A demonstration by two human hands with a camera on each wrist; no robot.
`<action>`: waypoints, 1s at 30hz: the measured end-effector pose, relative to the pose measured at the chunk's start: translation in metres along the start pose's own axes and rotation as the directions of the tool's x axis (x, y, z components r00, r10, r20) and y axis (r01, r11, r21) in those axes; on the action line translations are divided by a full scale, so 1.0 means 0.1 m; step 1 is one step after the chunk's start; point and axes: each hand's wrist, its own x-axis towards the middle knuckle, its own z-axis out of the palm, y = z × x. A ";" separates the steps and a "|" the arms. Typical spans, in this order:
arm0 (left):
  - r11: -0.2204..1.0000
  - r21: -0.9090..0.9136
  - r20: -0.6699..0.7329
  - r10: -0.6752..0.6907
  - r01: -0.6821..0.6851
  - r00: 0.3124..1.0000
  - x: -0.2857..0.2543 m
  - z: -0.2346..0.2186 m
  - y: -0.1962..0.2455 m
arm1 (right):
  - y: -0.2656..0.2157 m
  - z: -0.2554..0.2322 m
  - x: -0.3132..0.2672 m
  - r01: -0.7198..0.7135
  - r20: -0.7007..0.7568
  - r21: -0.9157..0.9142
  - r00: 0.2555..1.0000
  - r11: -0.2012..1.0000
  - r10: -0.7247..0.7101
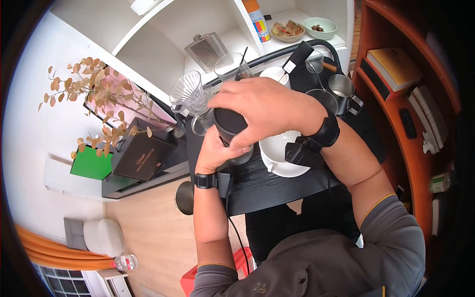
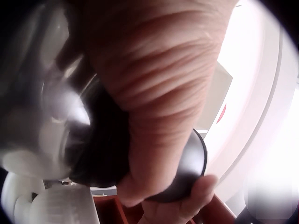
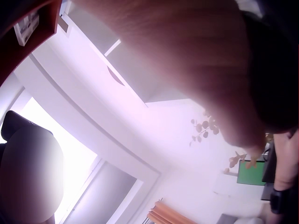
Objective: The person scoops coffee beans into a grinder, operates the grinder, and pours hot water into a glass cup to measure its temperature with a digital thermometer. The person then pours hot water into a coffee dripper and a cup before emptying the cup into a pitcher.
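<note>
Above the front of the black table (image 1: 247,190), both hands are on a black cylindrical container (image 1: 230,123) with a flat dark top. My left hand (image 1: 213,154) grips its side, with the thumb wrapped round the black part in the left wrist view. From above, my right hand (image 1: 269,106) holds the upper end, fingers and thumb spread around the rim. A shiny, see-through surface (image 2: 46,116) shows beside the black part in the left wrist view. Just right of the container, below my right wrist, stands a wide white cup (image 1: 282,166). The right wrist view mostly misses the container.
Behind the hands stand a ribbed glass dripper (image 1: 187,89), a tall glass (image 1: 227,62) and a metal mug (image 1: 341,86). White shelves (image 1: 208,20) rise at the back. A wooden bookshelf (image 1: 391,119) borders the right; a dark box (image 1: 146,156) and leafy branches (image 1: 91,74) are left.
</note>
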 end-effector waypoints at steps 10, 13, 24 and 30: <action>0.988 0.152 -0.038 -0.021 0.027 0.999 0.01 0.00 -0.03 | 0.02 -0.03 -0.04 -0.020 0.078 -0.057 0.997 0.998 0.024; 0.999 0.027 0.035 -0.022 0.021 0.999 -0.01 -0.01 0.08 | -0.05 -0.03 0.00 0.058 0.099 0.020 0.993 0.998 -0.060; 0.961 0.235 -0.077 -0.130 0.144 0.989 0.06 0.10 0.00 | -0.16 -0.12 0.05 -0.387 0.174 -0.175 0.893 0.905 0.416; 0.997 0.013 0.031 -0.075 0.075 0.997 -0.04 -0.03 0.05 | -0.03 0.04 -0.02 0.050 0.060 -0.026 0.997 0.998 -0.048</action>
